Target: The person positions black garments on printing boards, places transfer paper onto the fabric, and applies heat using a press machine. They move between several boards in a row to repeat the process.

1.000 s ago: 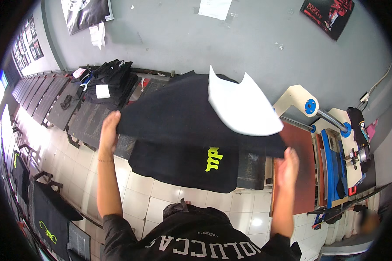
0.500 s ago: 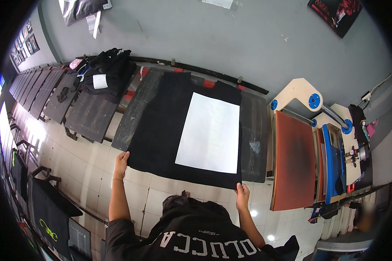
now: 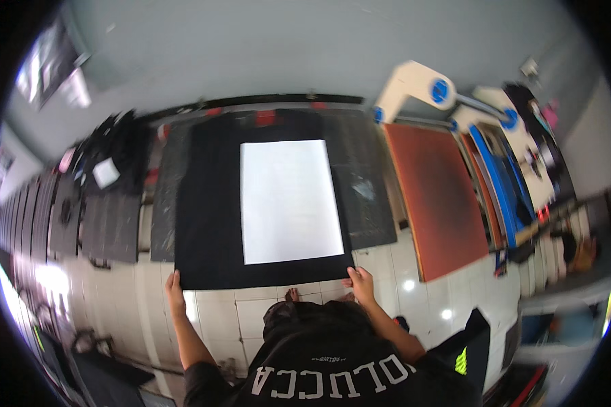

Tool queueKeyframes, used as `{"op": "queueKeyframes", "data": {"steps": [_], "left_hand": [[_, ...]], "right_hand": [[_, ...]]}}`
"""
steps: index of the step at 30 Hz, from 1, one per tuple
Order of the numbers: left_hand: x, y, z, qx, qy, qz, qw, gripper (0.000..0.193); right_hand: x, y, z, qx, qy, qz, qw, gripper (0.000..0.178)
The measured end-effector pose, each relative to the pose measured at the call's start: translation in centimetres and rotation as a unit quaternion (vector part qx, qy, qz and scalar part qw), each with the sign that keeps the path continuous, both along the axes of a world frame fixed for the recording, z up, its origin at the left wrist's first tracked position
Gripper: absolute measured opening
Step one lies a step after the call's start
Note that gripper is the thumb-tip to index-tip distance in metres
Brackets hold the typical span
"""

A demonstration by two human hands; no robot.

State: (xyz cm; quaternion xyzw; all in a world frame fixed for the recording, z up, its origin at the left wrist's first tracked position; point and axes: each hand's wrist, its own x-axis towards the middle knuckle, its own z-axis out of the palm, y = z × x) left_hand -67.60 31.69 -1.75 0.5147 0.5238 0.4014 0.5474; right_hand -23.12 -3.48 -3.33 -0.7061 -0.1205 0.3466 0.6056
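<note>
Where a second ago the black garment [image 3: 210,203] was up in the air with the white sheet [image 3: 288,203] bowing on it, it now lies flat on the dark tabletop [image 3: 377,210], its hem reaching past the near edge. The sheet rests smooth on top, right of the garment's middle, so from here the two look like one level stack. Both the left hand [image 3: 175,281] and the right hand [image 3: 360,281] have a hem corner, fingers pinched narrow on the cloth, the hem drawn nearly straight between them.

The yellow-green print that showed below is covered now. I can't see the fingers under the cloth, nor what the sheet hides. The garment's far end melts into the dark surface, so its neckline is hard to trace. Over on the left, the pile of dark clothes [image 3: 122,146] is smeared, and the wall poster [image 3: 47,64] is blurred beyond reading.
</note>
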Motion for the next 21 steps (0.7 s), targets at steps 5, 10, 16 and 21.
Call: {"op": "queueKeyframes", "data": {"steps": [5, 10, 16, 21], "left_hand": [[-2.8, 2.0, -6.0, -0.066, 0.005, -0.06, 0.996, 0.046], [-4.8, 3.4, -14.3, -0.295, 0.414, -0.088, 0.857, 0.028], [10.2, -6.9, -20.6, -0.035, 0.454, -0.691, 0.561, 0.022], [29.1, -16.5, -20.3, 0.205, 0.266, -0.825, 0.454, 0.017]], "right_hand": [[-1.6, 2.0, -3.9, -0.016, 0.009, 0.018, 1.0, 0.028], [-0.3, -1.2, -4.7, -0.137, -0.034, 0.072, 0.987, 0.028], [0.0, -19.5, -4.8, -0.658, -0.137, 0.082, 0.736, 0.044], [-3.4, -34.7, -4.1, -0.83, -0.193, 0.229, 0.471, 0.052]]}}
